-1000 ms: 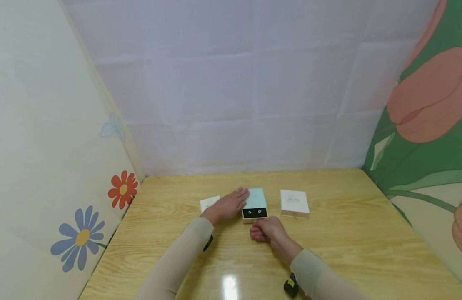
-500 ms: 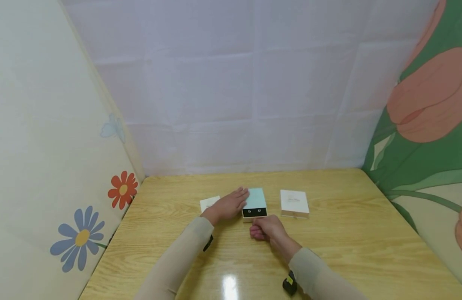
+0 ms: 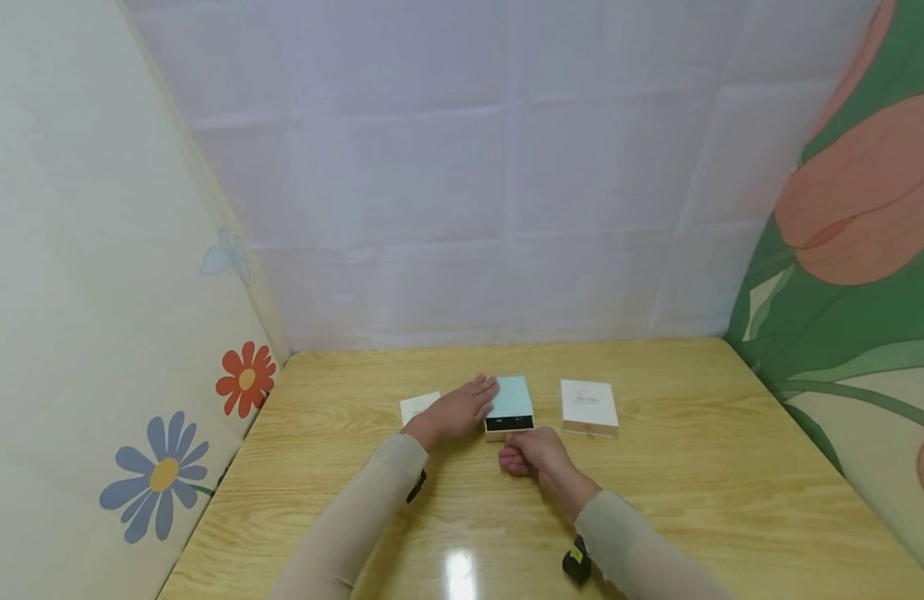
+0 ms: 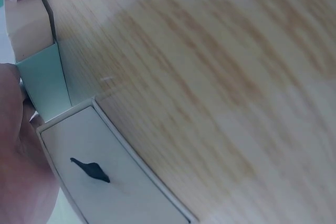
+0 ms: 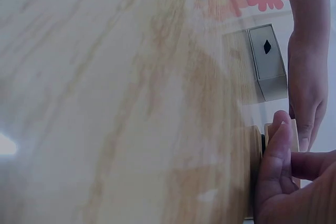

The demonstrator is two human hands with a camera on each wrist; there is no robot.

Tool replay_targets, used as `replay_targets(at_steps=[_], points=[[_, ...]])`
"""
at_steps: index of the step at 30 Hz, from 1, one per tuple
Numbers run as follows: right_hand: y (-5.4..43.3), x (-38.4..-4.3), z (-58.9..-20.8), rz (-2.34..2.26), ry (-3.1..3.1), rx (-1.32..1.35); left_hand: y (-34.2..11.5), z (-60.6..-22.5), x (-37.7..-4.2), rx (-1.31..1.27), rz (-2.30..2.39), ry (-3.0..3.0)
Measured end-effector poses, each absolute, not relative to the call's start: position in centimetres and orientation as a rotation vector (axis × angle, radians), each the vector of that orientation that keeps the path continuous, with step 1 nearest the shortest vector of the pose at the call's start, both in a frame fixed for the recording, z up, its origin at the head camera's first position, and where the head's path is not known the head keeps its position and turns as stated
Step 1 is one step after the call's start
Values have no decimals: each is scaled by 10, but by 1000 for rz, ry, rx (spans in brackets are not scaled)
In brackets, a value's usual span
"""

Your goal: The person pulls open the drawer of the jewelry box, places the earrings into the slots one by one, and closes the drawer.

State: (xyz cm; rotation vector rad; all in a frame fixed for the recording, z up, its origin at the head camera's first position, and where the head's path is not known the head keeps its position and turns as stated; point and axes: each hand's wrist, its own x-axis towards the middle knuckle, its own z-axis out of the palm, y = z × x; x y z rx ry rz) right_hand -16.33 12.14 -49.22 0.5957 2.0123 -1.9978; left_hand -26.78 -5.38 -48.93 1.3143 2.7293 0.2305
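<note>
Fingers [image 3: 482,393] straight, left hand [image 3: 456,410] touches pale-blue box [image 3: 514,396]; right hand [image 3: 535,451] curls, hold unclear; only wrist views show white box's [image 4: 134,200] black tab [image 4: 91,171].

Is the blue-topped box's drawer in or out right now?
Partly out: the drawer shows a strip of black lining beyond the blue cover.

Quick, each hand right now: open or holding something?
Left hand: open, resting on the pale-blue square box sleeve.
Right hand: closed, curled against the front of the cream box drawer; any grip unclear.
</note>
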Motion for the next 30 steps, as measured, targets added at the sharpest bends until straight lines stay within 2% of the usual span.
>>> replay_targets(at_steps=[30], points=[[121,-175,-495,-2006,2011,594,-54,-494,-271,1305,248,2731]])
